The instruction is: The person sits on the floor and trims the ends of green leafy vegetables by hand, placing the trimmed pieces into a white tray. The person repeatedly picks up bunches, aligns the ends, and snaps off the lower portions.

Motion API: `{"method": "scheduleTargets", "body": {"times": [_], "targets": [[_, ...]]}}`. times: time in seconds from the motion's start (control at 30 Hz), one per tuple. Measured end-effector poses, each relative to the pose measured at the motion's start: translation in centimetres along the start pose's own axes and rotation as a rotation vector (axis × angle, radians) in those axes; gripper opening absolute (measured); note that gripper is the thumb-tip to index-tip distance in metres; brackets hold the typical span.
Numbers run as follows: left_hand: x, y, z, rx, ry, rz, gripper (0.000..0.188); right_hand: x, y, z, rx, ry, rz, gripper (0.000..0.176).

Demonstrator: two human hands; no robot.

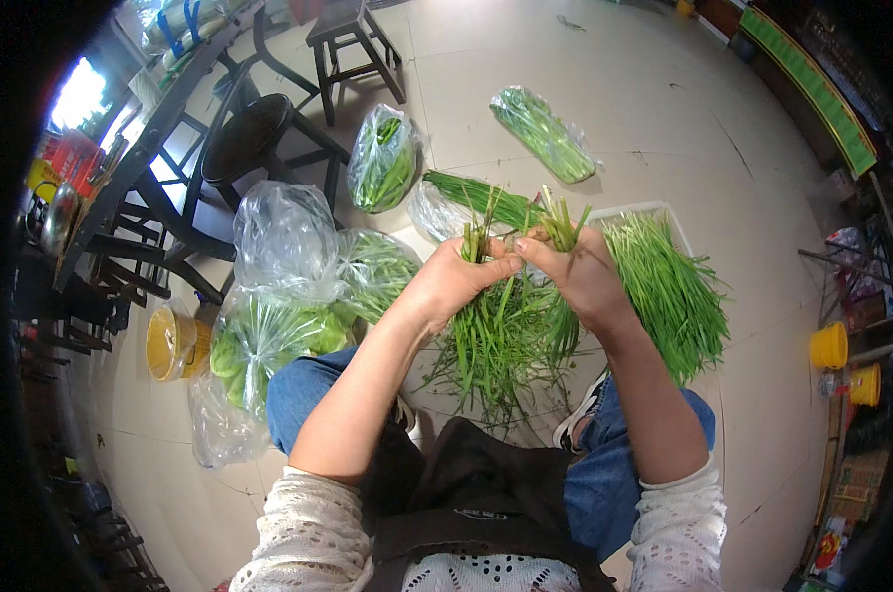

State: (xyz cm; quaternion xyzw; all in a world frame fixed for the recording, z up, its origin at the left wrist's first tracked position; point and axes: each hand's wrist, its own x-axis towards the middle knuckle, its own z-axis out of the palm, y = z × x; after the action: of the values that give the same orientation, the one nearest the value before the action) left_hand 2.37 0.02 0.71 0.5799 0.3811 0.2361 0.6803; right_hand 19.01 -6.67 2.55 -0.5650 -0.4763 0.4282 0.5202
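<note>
My left hand (454,277) grips a bunch of green leafy stalks (491,314), their pale cut ends pointing up and the blades hanging down. Close beside it, thumbs nearly meeting, my right hand (583,277) is closed around a smaller bunch of garlic chives (561,222), stem ends also upward. Below both hands, loose trimmings and blades (502,392) lie scattered on the floor between my shoes. To the right, a thick pile of chives (665,296) rests in a white plastic basket (681,222). Just beyond my hands, more chives (480,196) lie on a clear plastic bag (435,211).
Clear bags of greens (383,159) and bundled stalks (543,133) lie farther out on the tiled floor. Left stand bagged lettuce (276,340), a yellow bin (173,344), a dark round stool (247,137) and a table (139,140). Yellow buckets (829,345) stand at far right.
</note>
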Motion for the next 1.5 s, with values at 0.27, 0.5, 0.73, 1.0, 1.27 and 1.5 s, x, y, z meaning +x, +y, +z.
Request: {"method": "scheduleTargets", "body": {"times": [0.27, 0.5, 0.73, 1.0, 1.27, 1.5], "targets": [[0.1, 0.2, -0.7, -0.115, -0.162, -0.076, 0.017, 1.6, 0.2, -1.6, 0.265, 0.426, 0.116, 0.023], [-0.7, 1.4, -0.6, -0.088, -0.185, -0.168, 0.023, 0.4, 0.1, -1.3, 0.21, 0.079, 0.203, 0.022], [-0.6, 0.6, -0.4, -0.302, -0.343, -0.132, 0.022, 0.7, 0.9, -0.7, 0.053, 0.14, 0.203, 0.03], [-0.7, 0.5, -0.9, -0.267, -0.431, -0.175, 0.021, 0.3, 0.2, 0.2, 0.275, -0.124, 0.172, 0.018], [-0.5, 0.7, -1.2, -0.439, -0.236, -0.234, 0.033, 0.8, 0.3, -1.2, 0.445, 0.118, 0.29, 0.016], [-0.1, 0.4, -2.8, -0.2, -0.115, -0.135, 0.029, 0.9, 0.7, -3.0, -0.07, 0.176, 0.211, 0.019]]}}
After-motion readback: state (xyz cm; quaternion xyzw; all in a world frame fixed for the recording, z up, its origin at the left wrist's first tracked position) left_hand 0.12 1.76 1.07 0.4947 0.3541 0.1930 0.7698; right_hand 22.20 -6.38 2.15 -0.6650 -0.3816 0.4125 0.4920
